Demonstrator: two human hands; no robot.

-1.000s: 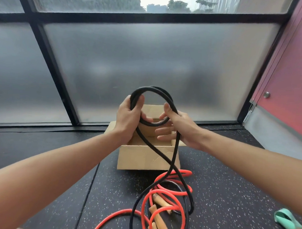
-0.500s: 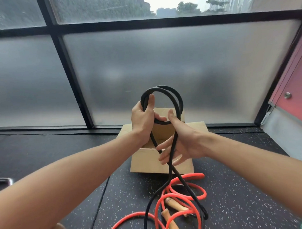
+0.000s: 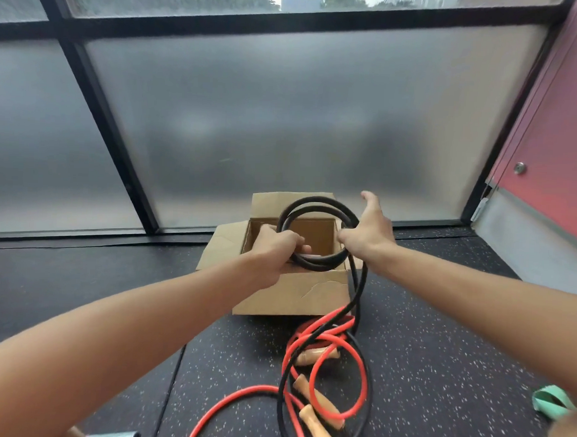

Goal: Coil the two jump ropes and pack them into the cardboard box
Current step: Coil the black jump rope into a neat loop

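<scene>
Lowered and tipped flatter than a second ago, the coiled part of the black jump rope (image 3: 321, 263) is held over the open cardboard box (image 3: 294, 293), which sits at 12 o'clock on the floor (image 3: 439, 354). Its tail trails toward 6 o'clock across the red jump rope (image 3: 258, 388). The left hand (image 3: 279, 247) grips the coil at 8 o'clock, and the right hand (image 3: 368, 231) grips it at 3 o'clock.

Single wide-angle head view, facing forward and down, close above the open brown cardboard box (image 3: 294, 293); the frosted glass window wall (image 3: 284, 120) rises just behind it.
</scene>
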